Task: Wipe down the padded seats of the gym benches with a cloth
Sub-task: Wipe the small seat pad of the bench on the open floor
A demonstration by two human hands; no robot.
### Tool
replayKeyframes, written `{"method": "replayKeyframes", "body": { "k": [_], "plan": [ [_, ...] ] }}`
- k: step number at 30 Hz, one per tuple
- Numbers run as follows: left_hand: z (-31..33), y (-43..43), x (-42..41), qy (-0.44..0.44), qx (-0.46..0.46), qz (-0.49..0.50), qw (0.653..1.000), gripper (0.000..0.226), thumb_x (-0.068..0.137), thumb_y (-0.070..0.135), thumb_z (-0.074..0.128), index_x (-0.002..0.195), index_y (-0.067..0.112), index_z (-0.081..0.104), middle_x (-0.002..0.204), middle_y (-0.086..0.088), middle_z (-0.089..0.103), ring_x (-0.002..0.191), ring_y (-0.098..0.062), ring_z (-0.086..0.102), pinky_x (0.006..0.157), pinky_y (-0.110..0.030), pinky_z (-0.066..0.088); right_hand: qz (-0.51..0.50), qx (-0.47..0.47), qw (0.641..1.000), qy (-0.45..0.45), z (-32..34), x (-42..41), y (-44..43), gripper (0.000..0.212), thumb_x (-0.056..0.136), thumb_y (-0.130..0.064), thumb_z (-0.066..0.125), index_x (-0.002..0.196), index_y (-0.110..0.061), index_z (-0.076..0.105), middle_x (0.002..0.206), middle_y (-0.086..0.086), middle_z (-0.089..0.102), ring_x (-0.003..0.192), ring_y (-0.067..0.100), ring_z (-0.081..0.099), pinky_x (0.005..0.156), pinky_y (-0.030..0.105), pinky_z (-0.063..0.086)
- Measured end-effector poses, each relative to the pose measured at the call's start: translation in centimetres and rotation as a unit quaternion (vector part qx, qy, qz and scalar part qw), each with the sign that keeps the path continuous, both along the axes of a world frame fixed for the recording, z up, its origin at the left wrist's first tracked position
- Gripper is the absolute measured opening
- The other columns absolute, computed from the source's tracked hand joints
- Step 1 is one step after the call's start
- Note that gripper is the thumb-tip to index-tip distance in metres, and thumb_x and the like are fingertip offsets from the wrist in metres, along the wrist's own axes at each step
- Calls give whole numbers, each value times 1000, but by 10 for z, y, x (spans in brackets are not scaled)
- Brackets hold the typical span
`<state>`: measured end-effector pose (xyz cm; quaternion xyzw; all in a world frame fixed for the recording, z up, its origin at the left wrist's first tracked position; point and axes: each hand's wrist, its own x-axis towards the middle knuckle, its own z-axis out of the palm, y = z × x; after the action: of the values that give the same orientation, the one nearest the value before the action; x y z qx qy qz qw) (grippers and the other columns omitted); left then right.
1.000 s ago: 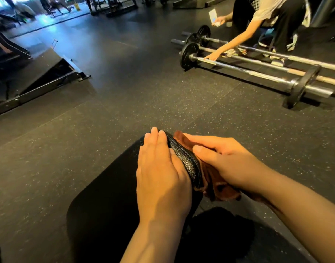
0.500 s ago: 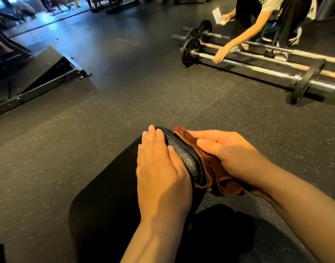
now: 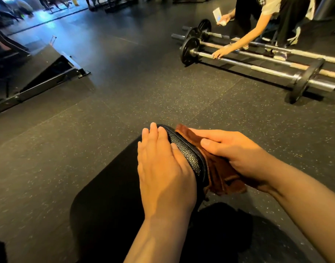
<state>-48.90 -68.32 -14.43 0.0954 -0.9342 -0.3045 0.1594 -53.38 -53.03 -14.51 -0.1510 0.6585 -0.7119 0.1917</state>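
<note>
Pebbled glossy black leather seat (image 3: 189, 156); soft brown napped cloth (image 3: 220, 173); speckled matt rubber floor (image 3: 163, 92)

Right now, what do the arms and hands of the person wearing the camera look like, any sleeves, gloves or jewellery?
Both forearms are bare to the frame's edge, no sleeves showing. The left hand and right hand wear no gloves, rings or watch. Fingernails are short and unpainted.

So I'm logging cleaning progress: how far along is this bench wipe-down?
Done: can't tell; the pad's top shows no wipe marks. In hand: the right hand presses the brown cloth against the side edge of the bench pad while the left hand lies flat on top, steadying it. Left: other benches can't be judged.
</note>
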Motion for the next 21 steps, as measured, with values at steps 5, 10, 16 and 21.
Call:
{"method": "replayKeyframes", "body": {
  "k": [5,10,16,21],
  "plan": [
    [1,-3,-1,34,-24,29,999,59,95,36,30,148,17,46,155,3,38,146,-14,27,121,-34,19,-77,115,988,65,12,-25,-31,21,100,-10,57,117,-16,69,104,-5,74,90,-4,66,84,15,52],
    [1,-3,0,40,-16,28,999,58,94,38,31,144,17,51,148,5,43,139,-12,33,118,-34,27,-89,53,994,-18,9,-16,-35,25,98,-16,57,114,-19,75,109,-7,76,102,4,69,86,18,54],
    [-1,-2,-1,34,-57,32,997,56,96,35,29,143,16,52,148,2,47,138,-17,39,114,-34,30,-85,16,996,11,-7,18,-14,36,99,-7,53,130,-23,65,125,-9,70,119,9,64,104,28,47],
    [2,0,1,27,-50,26,998,58,95,36,28,144,16,51,151,0,44,139,-21,37,112,-39,31,-50,144,987,52,16,-25,-33,35,100,-7,50,125,-25,68,113,-16,71,100,-6,65,79,4,46]
  ]
}}
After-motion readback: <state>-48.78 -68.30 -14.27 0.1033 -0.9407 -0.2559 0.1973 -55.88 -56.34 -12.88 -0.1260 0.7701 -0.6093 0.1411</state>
